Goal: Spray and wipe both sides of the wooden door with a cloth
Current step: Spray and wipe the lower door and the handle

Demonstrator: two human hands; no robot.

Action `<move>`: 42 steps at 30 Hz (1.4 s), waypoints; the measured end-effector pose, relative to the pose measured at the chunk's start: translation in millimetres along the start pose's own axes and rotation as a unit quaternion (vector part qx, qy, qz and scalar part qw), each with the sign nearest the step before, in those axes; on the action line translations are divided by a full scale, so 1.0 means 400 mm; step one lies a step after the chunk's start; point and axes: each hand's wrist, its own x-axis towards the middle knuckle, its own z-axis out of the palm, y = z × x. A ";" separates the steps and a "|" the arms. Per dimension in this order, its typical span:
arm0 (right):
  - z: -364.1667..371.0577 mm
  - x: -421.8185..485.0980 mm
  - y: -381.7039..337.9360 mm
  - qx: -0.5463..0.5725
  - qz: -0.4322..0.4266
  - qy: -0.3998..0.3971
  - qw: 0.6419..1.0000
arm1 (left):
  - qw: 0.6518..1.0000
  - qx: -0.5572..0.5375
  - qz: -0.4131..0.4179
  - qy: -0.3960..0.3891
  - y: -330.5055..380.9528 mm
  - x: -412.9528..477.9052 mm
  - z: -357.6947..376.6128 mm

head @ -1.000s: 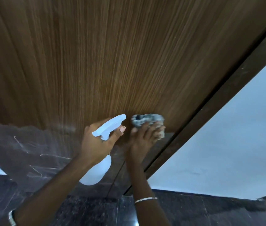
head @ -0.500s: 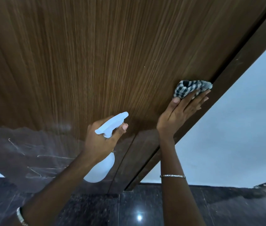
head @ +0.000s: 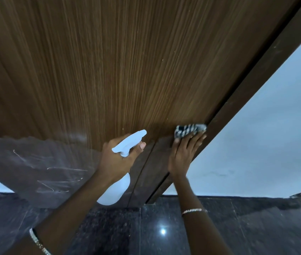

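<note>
Dark polished floor (head: 182, 236) and pale wall (head: 256, 144) border the wooden door (head: 127, 70) ahead. My right hand (head: 183, 153) presses the checked cloth (head: 188, 130) with straight fingers against the door's lower right edge, beside the frame (head: 247, 98). My left hand (head: 116, 159) grips the spray bottle (head: 129, 141). Step in hand: wiping this face. Next, I judge, steady strokes across the remaining panel.

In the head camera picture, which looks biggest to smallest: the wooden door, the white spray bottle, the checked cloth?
1. Brown wood-grain door, filling most of the view.
2. White plastic spray bottle, partly hidden by the left hand.
3. Black-and-white checked cloth, partly under the right hand.
</note>
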 end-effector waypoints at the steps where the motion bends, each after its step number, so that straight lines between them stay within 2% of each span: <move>1: -0.019 0.048 -0.028 0.006 -0.024 0.039 0.999 | 1.000 0.005 0.002 -0.004 -0.003 -0.003 -0.001; 3: -0.059 0.133 -0.069 -0.012 -0.079 0.096 0.992 | 1.000 0.011 0.000 -0.006 -0.008 -0.008 0.000; 6: -0.069 0.174 -0.050 -0.067 -0.159 0.106 0.979 | 1.000 0.012 -0.016 0.002 -0.032 -0.019 0.006; 8: -0.044 0.134 0.015 -0.097 -0.225 0.063 0.967 | 1.000 0.031 0.003 -0.002 -0.041 -0.028 0.008; 10: -0.018 0.063 0.116 -0.130 -0.289 -0.013 0.948 | 0.999 0.031 0.003 -0.010 -0.040 -0.034 0.007; 13: -0.004 -0.039 0.265 -0.198 -0.365 -0.139 0.899 | 1.000 0.018 -0.005 -0.004 -0.045 -0.040 0.007; 15: -0.005 -0.075 0.301 -0.229 -0.364 -0.176 0.885 | 1.000 0.022 -0.009 -0.003 -0.058 -0.045 0.003; 18: -0.003 -0.080 0.281 -0.229 -0.342 -0.161 0.897 | 0.999 0.034 -0.013 -0.009 -0.080 -0.055 -0.006; 21: 0.000 -0.027 0.180 -0.204 -0.367 -0.110 0.901 | 0.999 0.040 -0.013 -0.004 -0.085 -0.066 -0.010; 24: 0.040 0.043 0.025 -0.182 -0.401 -0.020 0.898 | 0.999 0.032 -0.038 0.002 -0.093 -0.071 -0.007; 27: 0.099 0.041 -0.022 -0.150 -0.422 0.008 0.894 | 0.998 0.020 -0.053 0.024 -0.091 -0.069 -0.013; 29: 0.125 0.002 0.035 -0.172 -0.459 -0.013 0.872 | 0.998 0.038 -0.037 0.027 -0.091 -0.066 -0.022; 32: 0.128 -0.062 0.153 -0.234 -0.536 -0.114 0.803 | 0.998 0.056 -0.020 0.017 -0.081 -0.066 -0.032; 34: 0.110 -0.081 0.181 -0.262 -0.549 -0.153 0.779 | 0.998 0.054 -0.015 0.023 -0.075 -0.067 -0.035; 38: 0.072 -0.075 0.149 -0.266 -0.528 -0.173 0.787 | 0.998 0.048 -0.023 0.028 -0.071 -0.074 -0.032; 42: 0.081 -0.017 0.019 -0.235 -0.541 -0.118 0.799 | 0.998 0.047 -0.018 0.033 -0.080 -0.082 -0.025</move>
